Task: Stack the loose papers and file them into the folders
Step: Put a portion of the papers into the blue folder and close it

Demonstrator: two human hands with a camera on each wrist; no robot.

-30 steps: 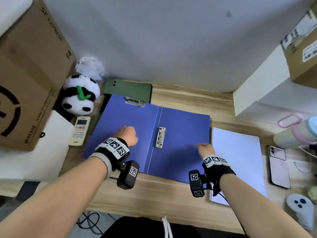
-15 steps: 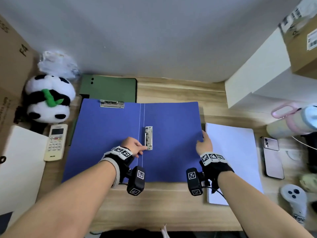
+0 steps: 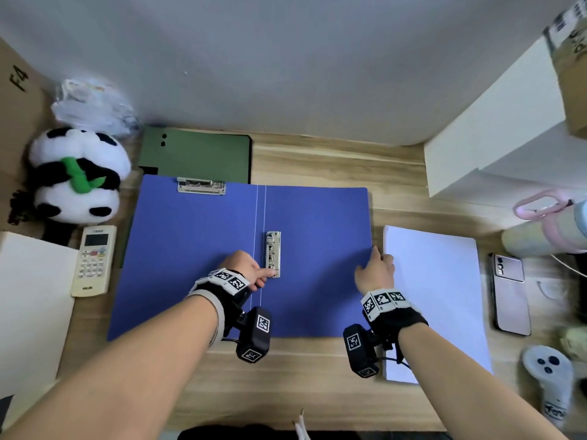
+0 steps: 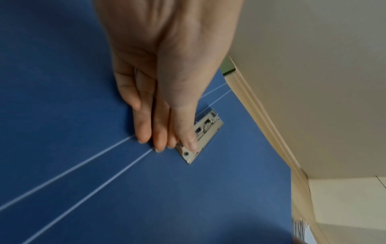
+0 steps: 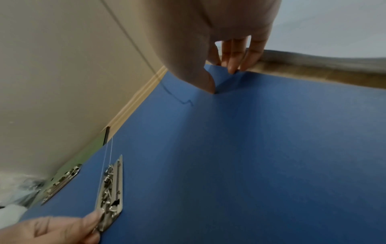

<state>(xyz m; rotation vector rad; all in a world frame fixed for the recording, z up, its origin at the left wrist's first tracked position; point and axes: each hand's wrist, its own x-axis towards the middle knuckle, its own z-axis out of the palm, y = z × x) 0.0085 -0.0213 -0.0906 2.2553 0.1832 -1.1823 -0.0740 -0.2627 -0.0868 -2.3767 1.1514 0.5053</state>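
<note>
Looks like a home desk or small informal office, not a lab. Wooden desk pushed against a plain grey wall. Clutter is domestic: panda plush, AC remote, phone, pink-handled bottle, shipping cartons. Office bits too: open blue folder, green folder, paper stack.

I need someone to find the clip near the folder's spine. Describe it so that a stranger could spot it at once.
Start at the open blue folder in the middle of the wooden desk. Just right of its white fold lines lies the spine clip, a narrow metal strip running lengthwise, with the left hand at its near end. The other clip lies crosswise at the far edge.
</note>
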